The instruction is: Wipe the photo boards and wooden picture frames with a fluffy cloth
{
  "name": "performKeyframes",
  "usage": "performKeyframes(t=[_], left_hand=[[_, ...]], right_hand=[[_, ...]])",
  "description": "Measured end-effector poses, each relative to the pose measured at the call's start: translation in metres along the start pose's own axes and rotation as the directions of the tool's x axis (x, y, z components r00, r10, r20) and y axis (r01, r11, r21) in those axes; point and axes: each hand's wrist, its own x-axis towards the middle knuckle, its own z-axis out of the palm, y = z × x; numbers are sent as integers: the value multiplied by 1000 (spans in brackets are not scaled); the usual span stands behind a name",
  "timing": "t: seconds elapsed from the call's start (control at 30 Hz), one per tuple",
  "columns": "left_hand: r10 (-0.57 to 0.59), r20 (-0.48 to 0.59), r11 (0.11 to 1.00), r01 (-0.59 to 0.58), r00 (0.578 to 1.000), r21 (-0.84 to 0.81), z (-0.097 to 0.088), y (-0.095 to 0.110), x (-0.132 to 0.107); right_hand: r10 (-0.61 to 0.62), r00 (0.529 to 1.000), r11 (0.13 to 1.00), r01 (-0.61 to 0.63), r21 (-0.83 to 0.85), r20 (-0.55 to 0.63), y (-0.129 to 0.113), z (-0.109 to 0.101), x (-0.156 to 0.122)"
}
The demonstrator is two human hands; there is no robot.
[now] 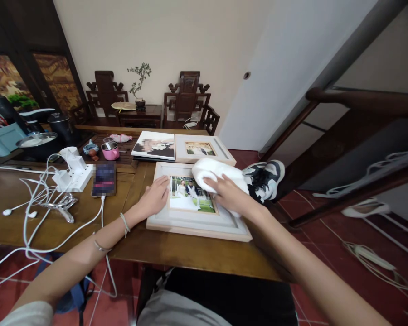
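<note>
A pale wooden picture frame [193, 224] with a photo lies flat near the front right of the wooden table [177, 251]. My left hand [154, 197] rests flat on the frame's left border, fingers stretched out. My right hand [226, 192] presses a white cloth [212, 170] onto the frame's upper right part, fingers curled over the cloth.
Two more framed photos [204, 149] lie behind. A phone [104, 179], a white power strip [73, 176] with tangled cables, earphones, a pink cup [110, 151] and a pot sit to the left. A sneaker [265, 179] lies on the red floor at right, beside a stair rail.
</note>
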Motion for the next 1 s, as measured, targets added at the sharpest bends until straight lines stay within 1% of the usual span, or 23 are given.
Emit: performKeyframes(t=[0.07,0.1,0.13,0.2,0.23,0.3,0.43,0.5,0.57,0.6,0.67,0.73,0.87,0.93,1.0], left_hand=[[-5,-5,1000,5,1000,-14,0,0,0],[-11,-7,1000,11,1000,-21,0,0,0],[-19,-8,999,19,1000,-27,0,1,0],[-33,-12,999,33,999,-35,0,2,-1],[-35,-15,999,35,999,-37,0,3,-1],[-35,-25,999,35,999,-36,0,4,-1],[-44,-18,999,43,999,-16,0,5,-1],[-27,-16,1000,27,1000,-3,1,5,-1],[-1,-24,1000,1,1000,7,2,3,0],[8,-27,1000,-8,1000,9,3,2,0],[16,-24,1000,-15,1000,7,3,0,1],[17,-12,1000,-17,1000,1,3,-1,1],[26,-5,1000,-26,1000,-13,1,-2,2],[35,-9,999,-35,999,-17,1,-2,2],[37,-16,999,-37,999,-20,2,-2,2]], right_hand=[[-33,997,999,31,-28,-73,10,9,24],[-36,994,999,33,-33,-101,12,12,30],[-41,993,999,38,-36,-114,12,15,32],[-69,994,997,66,-36,-89,5,16,25],[-92,994,995,91,-28,-56,-1,14,16],[-141,990,990,141,21,26,-15,7,-9],[-190,970,967,158,199,152,-47,-15,-75],[-212,962,951,164,261,169,-60,-21,-98],[-217,965,945,170,279,150,-67,-20,-106],[-206,970,948,165,271,132,-68,-18,-103],[-161,983,964,138,227,87,-62,-10,-86],[-136,990,983,129,129,46,-47,-1,-58],[-155,987,981,150,-123,-31,-11,11,4],[-130,989,980,117,-162,-74,-1,14,25],[-113,989,985,100,-138,-92,-1,16,34]])
